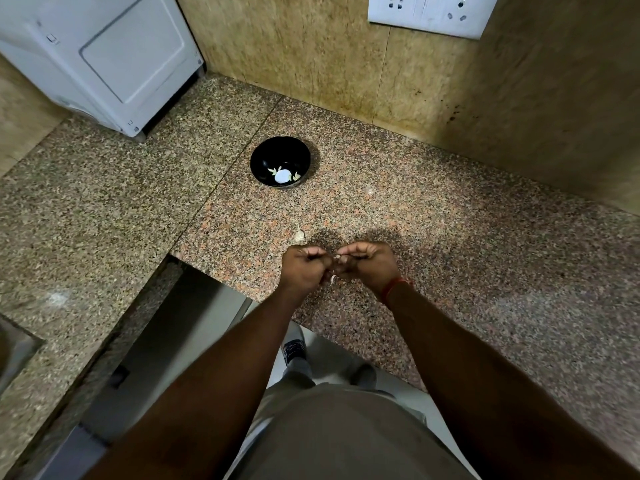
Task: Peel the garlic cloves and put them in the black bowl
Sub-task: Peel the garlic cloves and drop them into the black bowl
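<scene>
A black bowl (280,160) with a white flower print inside stands on the granite counter (433,237), well beyond my hands. My left hand (303,268) and my right hand (369,265) meet over the counter's near edge, fingers curled, both pinching a garlic clove (336,259) between them. The clove is mostly hidden; a pale strip of skin (333,279) hangs below it. Another unpeeled clove (299,233) lies on the counter just beyond my left hand.
A white appliance (104,60) stands at the back left. A socket plate (433,13) is on the back wall. The counter is cut away at the lower left, with the floor and my feet (294,351) below.
</scene>
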